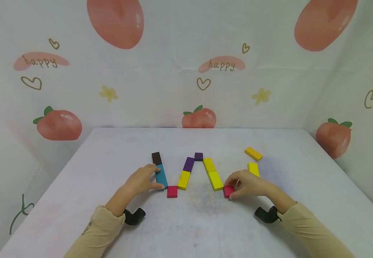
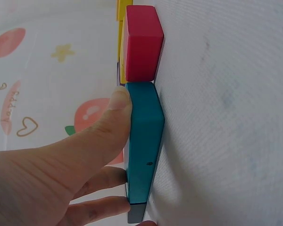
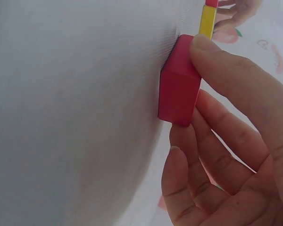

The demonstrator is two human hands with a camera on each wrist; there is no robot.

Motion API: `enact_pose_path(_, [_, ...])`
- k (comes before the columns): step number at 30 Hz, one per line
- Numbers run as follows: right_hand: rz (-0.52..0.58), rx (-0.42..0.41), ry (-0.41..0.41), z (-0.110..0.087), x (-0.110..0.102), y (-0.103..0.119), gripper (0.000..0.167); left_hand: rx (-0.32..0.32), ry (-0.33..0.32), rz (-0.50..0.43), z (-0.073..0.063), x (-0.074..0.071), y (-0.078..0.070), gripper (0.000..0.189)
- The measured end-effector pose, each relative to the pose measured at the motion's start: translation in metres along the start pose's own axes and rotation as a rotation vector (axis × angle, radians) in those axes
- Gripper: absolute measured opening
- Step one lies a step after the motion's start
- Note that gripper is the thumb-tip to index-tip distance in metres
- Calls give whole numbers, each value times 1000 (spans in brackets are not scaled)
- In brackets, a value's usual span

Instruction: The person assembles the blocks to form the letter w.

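My left hand (image 1: 141, 179) lies over the blue block (image 1: 161, 178), its thumb on the near end. In the left wrist view its extended fingers touch the far end of that block, beside a dark block (image 1: 156, 158). My right hand (image 1: 246, 184) pinches a red block (image 1: 228, 191) between thumb and fingers, at the foot of two yellow blocks (image 1: 215, 180) set end to end. In the right wrist view this red block (image 3: 180, 94) rests on the table under the thumb. Another red block (image 1: 172, 191) sits near the blue block's lower end.
Between the hands, a yellow block (image 1: 183, 180) and a purple block (image 1: 189, 164) form a slanted line, with a small purple block (image 1: 198, 156) at the top. A yellow block (image 1: 253, 168) lies behind the right hand, another yellow block (image 1: 253, 153) farther back. The white table (image 1: 193, 229) meets a printed backdrop.
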State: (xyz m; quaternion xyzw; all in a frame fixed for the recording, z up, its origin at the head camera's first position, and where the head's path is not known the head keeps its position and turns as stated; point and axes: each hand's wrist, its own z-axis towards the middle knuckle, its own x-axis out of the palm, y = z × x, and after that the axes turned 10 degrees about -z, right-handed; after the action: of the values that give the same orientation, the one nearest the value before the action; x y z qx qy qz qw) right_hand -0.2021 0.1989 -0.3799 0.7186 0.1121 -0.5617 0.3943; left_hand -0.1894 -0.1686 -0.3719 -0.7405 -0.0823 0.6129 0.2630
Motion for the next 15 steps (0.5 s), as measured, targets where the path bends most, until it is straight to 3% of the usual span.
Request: enact_pose_path(15, [5,5,15,-1,0,-3,39,3,-1,3,0,-1,-1,67])
